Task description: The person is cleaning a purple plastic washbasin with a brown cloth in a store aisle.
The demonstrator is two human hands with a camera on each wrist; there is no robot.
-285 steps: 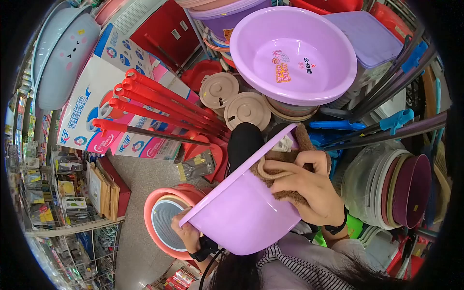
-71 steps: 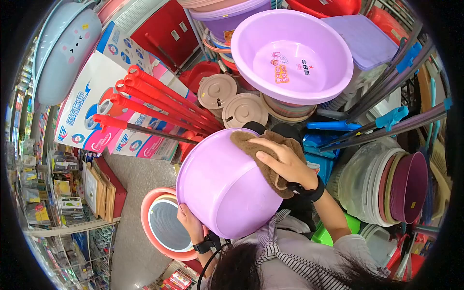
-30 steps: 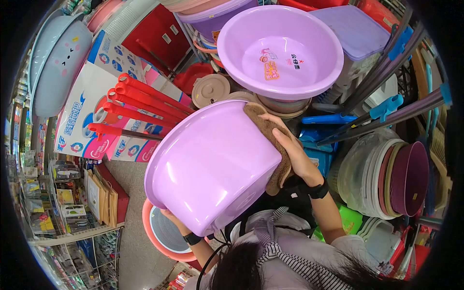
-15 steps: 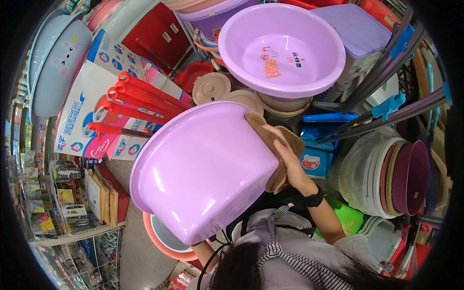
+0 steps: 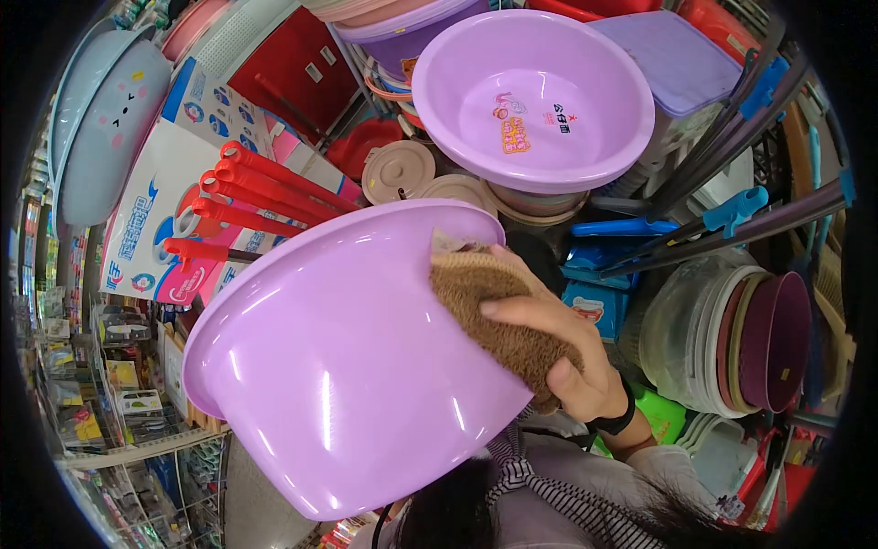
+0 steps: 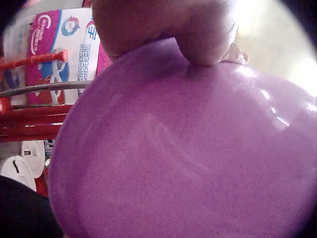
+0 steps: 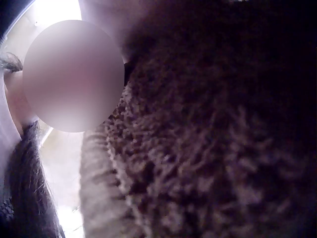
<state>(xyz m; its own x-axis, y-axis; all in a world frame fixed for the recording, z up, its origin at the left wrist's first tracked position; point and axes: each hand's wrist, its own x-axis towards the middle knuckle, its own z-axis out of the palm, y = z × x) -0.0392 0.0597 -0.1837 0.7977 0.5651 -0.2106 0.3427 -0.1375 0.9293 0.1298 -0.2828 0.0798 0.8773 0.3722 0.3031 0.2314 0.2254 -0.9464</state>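
A lilac plastic basin (image 5: 357,357) is held tilted in front of the person, its glossy outer wall facing the head camera. At its rim, my left hand (image 6: 208,29) grips the basin in the left wrist view; the basin hides that hand in the head view. My right hand (image 5: 572,352) holds a brown fluffy cloth (image 5: 485,306) against the basin's right side, with a finger and the thumb showing on the cloth. In the right wrist view the cloth (image 7: 198,158) fills most of the picture, its ribbed edge at the left.
Another lilac basin (image 5: 530,101) with printed stickers sits on a stack ahead. Red-handled poles (image 5: 265,183) lean before a white carton (image 5: 155,220) at left. Dark poles (image 5: 732,137) and stacked tubs (image 5: 713,339) stand at right, wire shelving (image 5: 119,366) at far left.
The basin has shifted left and nearer the head camera, turning in my hands. My right hand has moved the cloth from around its bottom edge onto the side wall. My left hand has become hidden.
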